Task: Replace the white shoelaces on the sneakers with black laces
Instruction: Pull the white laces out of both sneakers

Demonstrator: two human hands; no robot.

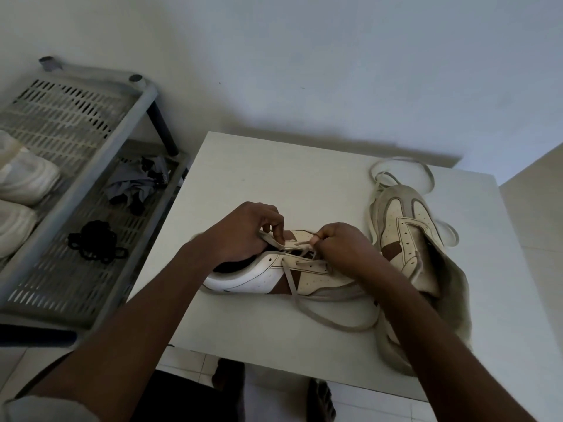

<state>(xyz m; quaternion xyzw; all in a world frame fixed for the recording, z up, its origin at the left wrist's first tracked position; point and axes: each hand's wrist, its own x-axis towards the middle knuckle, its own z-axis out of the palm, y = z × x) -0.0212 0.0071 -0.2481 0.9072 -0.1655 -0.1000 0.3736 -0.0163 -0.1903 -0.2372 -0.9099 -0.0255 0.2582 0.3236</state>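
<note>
Both hands curled: left hand [243,236] and right hand [344,249] pinch the sneaker [259,277] lace [290,278].

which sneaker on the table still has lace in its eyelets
The cream-and-brown leather sneaker lying at centre; the matching sneaker at right shows bare eyelets.

Home corner with shoe rack [91,170]

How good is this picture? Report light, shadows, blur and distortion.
Head view: dim light, no glare; broad soft shadow on the wall behind the table; wide-angle lens bows the table edges and rack; left hand and right hand, pinching the white lace, look sharp.
</note>
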